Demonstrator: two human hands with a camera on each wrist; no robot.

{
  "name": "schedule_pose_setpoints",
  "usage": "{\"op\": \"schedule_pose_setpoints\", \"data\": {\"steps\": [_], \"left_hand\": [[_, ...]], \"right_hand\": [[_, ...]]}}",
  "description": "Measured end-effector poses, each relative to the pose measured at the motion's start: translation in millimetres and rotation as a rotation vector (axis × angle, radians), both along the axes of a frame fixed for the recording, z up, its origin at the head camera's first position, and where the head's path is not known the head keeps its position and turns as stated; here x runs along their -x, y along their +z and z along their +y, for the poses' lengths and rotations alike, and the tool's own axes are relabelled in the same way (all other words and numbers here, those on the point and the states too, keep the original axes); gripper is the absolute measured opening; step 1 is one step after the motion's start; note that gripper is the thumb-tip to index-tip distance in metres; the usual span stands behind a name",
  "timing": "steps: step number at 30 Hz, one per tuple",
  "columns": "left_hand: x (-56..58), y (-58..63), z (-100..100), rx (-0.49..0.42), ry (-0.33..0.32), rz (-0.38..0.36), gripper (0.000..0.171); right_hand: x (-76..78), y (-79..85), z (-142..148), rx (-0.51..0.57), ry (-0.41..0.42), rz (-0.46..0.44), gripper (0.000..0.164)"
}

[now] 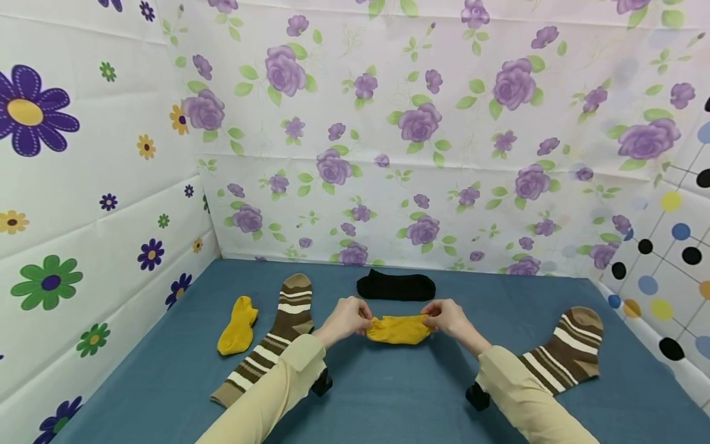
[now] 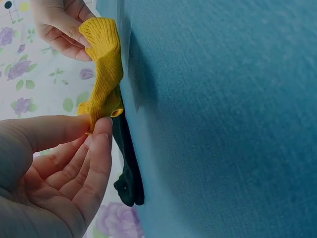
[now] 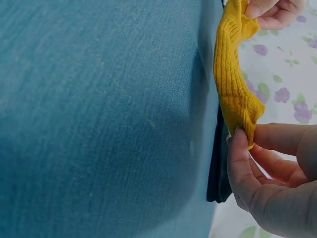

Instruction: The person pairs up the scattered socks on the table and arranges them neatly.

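A yellow sock is stretched sideways between both hands, over the middle of the blue table. My left hand pinches one end between thumb and fingertips; the left wrist view shows the sock running from there to the other hand. At the opposite end my right hand pinches the fabric, thumb against forefinger, as the right wrist view shows on the ribbed sock. Just beyond the hands lies a black sock, flat on the table.
Another yellow sock lies at the left, beside a long brown striped sock that the left sleeve partly overlaps. A matching striped sock lies at the right, partly behind the right sleeve. Flowered sheets stand around the blue table.
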State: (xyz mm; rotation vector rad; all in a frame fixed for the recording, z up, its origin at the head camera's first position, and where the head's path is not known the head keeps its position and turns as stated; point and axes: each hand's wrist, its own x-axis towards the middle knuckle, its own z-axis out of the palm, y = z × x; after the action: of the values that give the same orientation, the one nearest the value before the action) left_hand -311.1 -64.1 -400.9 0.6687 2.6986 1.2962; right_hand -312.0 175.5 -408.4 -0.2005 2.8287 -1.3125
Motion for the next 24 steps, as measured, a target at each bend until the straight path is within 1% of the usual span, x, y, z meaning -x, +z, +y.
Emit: {"op": "schedule_pose_setpoints", "data": {"steps": [5,13,24], "left_hand": [[0.3,-2.0,-0.2,0.008,0.002,-0.003,0.003],[0.2,-5.1,-0.4,0.021,-0.002,0.017,0.004],[1.4,-11.0,-2.0,0.020,0.002,0.008,0.005]], "right_hand": [[0.2,-1.9,-0.8,-0.010,0.000,-0.005,0.008],[-0.6,-5.2,-0.5,0.002,0.003,-0.014,0.008],[-4.8,-8.6,0.5,-0.003,0.019,-0.008,0.008]]}}
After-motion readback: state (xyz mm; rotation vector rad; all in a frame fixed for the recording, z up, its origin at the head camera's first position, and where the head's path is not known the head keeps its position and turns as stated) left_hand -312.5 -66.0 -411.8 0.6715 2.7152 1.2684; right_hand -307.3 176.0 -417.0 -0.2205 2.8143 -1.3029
